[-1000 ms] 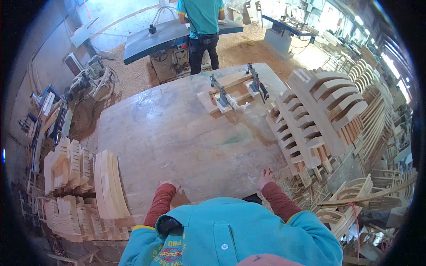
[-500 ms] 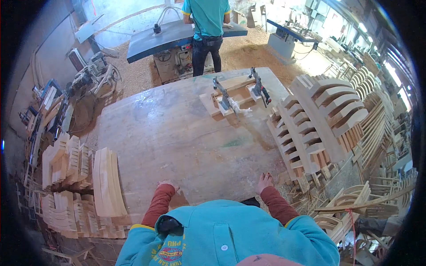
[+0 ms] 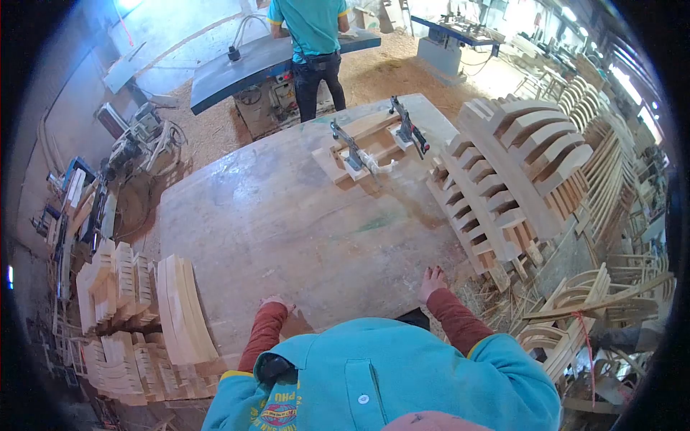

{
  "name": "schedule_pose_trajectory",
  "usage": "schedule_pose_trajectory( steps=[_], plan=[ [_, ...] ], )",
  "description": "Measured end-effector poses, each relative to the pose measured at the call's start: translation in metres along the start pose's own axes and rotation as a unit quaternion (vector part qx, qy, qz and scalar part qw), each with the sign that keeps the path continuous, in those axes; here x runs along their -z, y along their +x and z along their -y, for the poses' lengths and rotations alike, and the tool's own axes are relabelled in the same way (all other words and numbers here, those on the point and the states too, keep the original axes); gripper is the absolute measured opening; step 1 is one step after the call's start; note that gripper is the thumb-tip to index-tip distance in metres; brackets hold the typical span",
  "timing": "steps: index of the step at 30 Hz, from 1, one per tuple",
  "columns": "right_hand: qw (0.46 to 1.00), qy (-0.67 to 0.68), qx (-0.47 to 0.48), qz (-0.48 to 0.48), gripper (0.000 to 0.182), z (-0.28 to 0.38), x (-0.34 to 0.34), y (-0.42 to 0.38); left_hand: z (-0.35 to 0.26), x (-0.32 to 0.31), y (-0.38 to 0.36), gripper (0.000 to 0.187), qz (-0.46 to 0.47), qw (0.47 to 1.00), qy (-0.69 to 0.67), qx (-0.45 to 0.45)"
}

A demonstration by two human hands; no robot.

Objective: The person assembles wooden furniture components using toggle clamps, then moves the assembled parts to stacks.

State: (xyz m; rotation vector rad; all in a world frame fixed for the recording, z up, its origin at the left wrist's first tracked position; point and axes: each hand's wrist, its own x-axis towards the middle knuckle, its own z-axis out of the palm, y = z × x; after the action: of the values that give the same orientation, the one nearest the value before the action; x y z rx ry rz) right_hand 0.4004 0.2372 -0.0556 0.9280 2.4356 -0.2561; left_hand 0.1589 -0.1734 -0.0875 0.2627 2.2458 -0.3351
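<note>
My left hand (image 3: 277,302) rests on the near part of the large wooden table (image 3: 287,237); how its fingers are held is too small to tell. Near the table's right front edge lies my right hand (image 3: 433,282), its fingers apart and nothing in them. At the far side of the tabletop, two clamps (image 3: 351,149) sit on a light wooden frame (image 3: 329,165). Curved boards (image 3: 184,307) stand at the left of my left hand.
Stacked curved wooden parts (image 3: 497,188) rise along the table's right side, with more stacks (image 3: 118,287) at the left. Beyond the table, a person (image 3: 309,43) stands at a blue-edged machine table (image 3: 215,85). Wood pieces (image 3: 568,323) lie at the lower right.
The view has shifted, so the table and clamps appear slightly higher and further left. My hands stay at the table's near side, the right one slightly further forward.
</note>
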Motion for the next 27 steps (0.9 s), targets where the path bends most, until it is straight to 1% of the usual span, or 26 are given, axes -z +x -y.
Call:
schedule_pose_trajectory(
  steps=[2, 5, 8, 11, 13, 14, 16, 17, 18, 20, 22, 25, 27],
  plan=[
    [1.000, 0.003, -0.002, -0.019, 0.075, -0.006, -0.020, 0.016, 0.002, -0.002, 0.006, 0.071, -0.006, 1.000, 0.000, 0.002],
    [1.000, 0.010, -0.003, -0.014, 0.075, -0.003, -0.009, 0.008, -0.001, 0.005, -0.003, 0.072, -0.001, 1.000, -0.008, 0.003],
    [1.000, -0.026, -0.015, 0.006, 0.061, 0.006, 0.010, -0.007, 0.001, 0.002, 0.004, 0.072, 0.024, 0.999, -0.028, 0.003],
    [1.000, 0.014, -0.022, -0.013, 0.065, 0.001, -0.008, 0.006, 0.004, -0.003, 0.015, 0.071, 0.045, 0.999, -0.029, 0.009],
    [0.999, 0.022, -0.010, -0.033, 0.071, -0.003, -0.017, 0.011, 0.003, 0.002, 0.011, 0.071, 0.050, 0.998, -0.025, 0.010],
    [0.999, 0.026, -0.003, -0.043, 0.074, -0.004, -0.019, 0.014, 0.004, 0.000, 0.013, 0.071, 0.025, 0.999, -0.022, -0.008],
    [1.000, -0.012, -0.008, -0.005, 0.074, 0.002, -0.005, 0.006, 0.011, -0.016, 0.025, 0.071, -0.024, 0.999, -0.016, -0.043],
    [0.999, -0.031, -0.011, 0.013, 0.074, 0.004, 0.002, 0.003, 0.017, -0.030, 0.047, 0.071, -0.014, 0.999, -0.015, -0.048],
    [1.000, -0.015, -0.013, 0.013, 0.074, 0.004, 0.003, 0.002, 0.025, -0.047, 0.079, 0.071, -0.003, 0.999, -0.013, -0.052],
    [1.000, 0.015, -0.019, 0.013, 0.074, 0.004, 0.003, 0.002, 0.023, -0.045, 0.077, 0.071, 0.004, 0.999, -0.009, -0.047],
    [1.000, 0.023, -0.019, 0.006, 0.074, 0.002, -0.003, 0.005, 0.004, -0.004, 0.011, 0.071, -0.005, 1.000, -0.004, -0.027],
    [0.999, 0.028, -0.021, 0.005, 0.075, 0.005, 0.006, 0.000, 0.009, -0.008, 0.012, 0.072, -0.038, 0.997, -0.018, -0.062],
    [0.999, 0.031, -0.025, 0.004, 0.075, 0.006, 0.008, -0.001, 0.005, -0.006, 0.009, 0.072, -0.032, 0.999, -0.006, -0.038]
  ],
)
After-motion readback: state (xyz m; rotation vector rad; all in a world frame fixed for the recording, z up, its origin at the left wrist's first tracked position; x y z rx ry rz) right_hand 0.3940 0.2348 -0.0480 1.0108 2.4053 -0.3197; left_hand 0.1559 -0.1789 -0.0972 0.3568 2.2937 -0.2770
